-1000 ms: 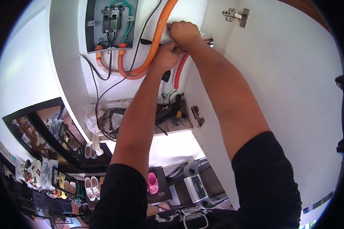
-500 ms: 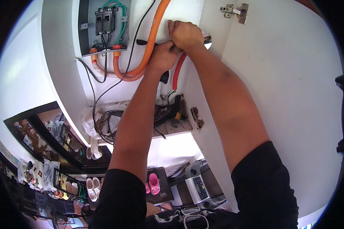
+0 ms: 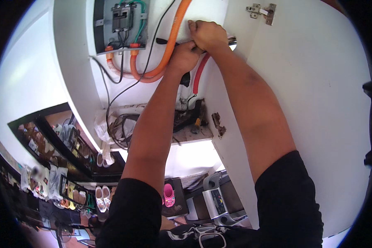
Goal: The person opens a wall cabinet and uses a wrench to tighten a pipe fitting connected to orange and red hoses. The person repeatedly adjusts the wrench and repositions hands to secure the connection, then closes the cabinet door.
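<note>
Inside the white cabinet, my left hand [image 3: 184, 58] is closed just right of the orange corrugated conduit [image 3: 175, 31]. My right hand [image 3: 209, 36] is closed too, touching it from the upper right. What the fingers grip is mostly hidden; something dark shows between the hands. A black, rounded piece like a handle end [image 3: 161, 41] sticks out left of the conduit, and another black piece [image 3: 185, 79] hangs below my left hand. A red tube [image 3: 200, 74] runs down from beneath my hands, with thin black wires at its lower end.
An open grey breaker box [image 3: 122, 25] with green and black wires sits upper left. A loose black cable [image 3: 142, 76] hangs across the cabinet. Debris and a plastic bag [image 3: 126, 128] lie on the ledge. The white door [image 3: 314, 103] stands at right; shoes [image 3: 103, 198] are below.
The whole view has shifted slightly, so the cabinet and hands appear farther right. Both hands stay closed together in nearly the same place beside the conduit.
</note>
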Demonstrator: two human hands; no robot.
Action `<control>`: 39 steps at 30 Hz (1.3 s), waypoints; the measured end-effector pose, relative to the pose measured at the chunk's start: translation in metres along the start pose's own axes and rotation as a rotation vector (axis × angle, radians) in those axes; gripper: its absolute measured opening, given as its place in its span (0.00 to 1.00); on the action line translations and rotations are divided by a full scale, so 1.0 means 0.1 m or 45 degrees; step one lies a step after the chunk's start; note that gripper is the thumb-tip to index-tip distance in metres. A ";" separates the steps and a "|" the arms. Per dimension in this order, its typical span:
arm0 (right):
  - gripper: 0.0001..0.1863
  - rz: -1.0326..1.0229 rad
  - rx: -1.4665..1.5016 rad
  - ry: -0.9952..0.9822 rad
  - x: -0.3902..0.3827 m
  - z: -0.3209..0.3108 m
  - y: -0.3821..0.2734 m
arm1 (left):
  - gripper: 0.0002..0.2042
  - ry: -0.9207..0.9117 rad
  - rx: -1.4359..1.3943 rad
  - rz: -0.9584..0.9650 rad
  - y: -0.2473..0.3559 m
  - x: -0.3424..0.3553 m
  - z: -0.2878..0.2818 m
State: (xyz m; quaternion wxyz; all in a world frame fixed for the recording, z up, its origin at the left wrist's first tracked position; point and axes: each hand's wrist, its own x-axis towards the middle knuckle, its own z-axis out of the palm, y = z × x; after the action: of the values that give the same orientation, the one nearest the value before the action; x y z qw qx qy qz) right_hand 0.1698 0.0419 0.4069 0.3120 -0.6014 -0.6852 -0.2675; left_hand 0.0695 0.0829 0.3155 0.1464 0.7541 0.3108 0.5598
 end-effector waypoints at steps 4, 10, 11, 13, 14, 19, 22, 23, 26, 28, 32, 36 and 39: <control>0.34 -0.174 -0.175 -0.127 0.00 0.05 0.03 | 0.18 -0.245 -0.127 -0.093 0.01 -0.11 -0.22; 0.33 -0.006 -0.101 -0.173 0.08 0.09 0.07 | 0.19 -0.165 -0.118 -0.220 0.05 -0.15 -0.10; 0.33 0.033 -0.082 -0.126 0.10 0.08 0.05 | 0.19 -0.101 -0.049 -0.151 0.07 -0.09 -0.06; 0.33 0.037 -0.026 -0.034 0.08 0.07 0.02 | 0.20 0.035 0.050 -0.041 0.07 -0.10 -0.03; 0.34 0.011 -0.092 -0.060 0.06 0.06 0.01 | 0.20 0.052 0.121 0.042 0.06 -0.11 -0.05; 0.34 -0.110 -0.131 -0.139 -0.05 0.06 0.04 | 0.18 -0.273 -0.207 -0.126 -0.01 -0.17 -0.23; 0.34 -0.070 -0.093 -0.044 -0.02 0.10 0.07 | 0.19 -0.177 -0.178 -0.114 0.02 -0.14 -0.16; 0.34 -0.035 -0.071 0.009 0.00 0.11 0.08 | 0.19 -0.084 -0.140 -0.090 0.04 -0.13 -0.10; 0.34 -0.022 -0.058 0.168 0.04 0.14 0.08 | 0.20 0.014 0.058 -0.065 0.08 -0.05 -0.01; 0.34 -0.021 -0.051 0.119 0.01 0.13 0.07 | 0.20 -0.058 0.078 -0.143 0.07 -0.05 -0.03; 0.34 -0.038 -0.096 -0.101 -0.08 0.02 0.00 | 0.19 -0.146 -0.099 -0.080 0.01 -0.12 -0.15; 0.34 -0.279 -0.252 -0.286 -0.17 -0.09 -0.01 | 0.16 -0.332 -0.319 -0.049 -0.05 -0.12 -0.26; 0.33 -0.144 -0.154 -0.197 -0.17 -0.11 -0.03 | 0.15 -0.253 -0.275 0.019 -0.05 -0.14 -0.21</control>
State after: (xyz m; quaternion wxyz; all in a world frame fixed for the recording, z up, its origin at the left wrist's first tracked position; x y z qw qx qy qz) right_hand 0.1692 0.0225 0.4017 0.2057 -0.5982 -0.7227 -0.2783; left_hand 0.0461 0.0759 0.3090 0.2525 0.7879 0.2270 0.5137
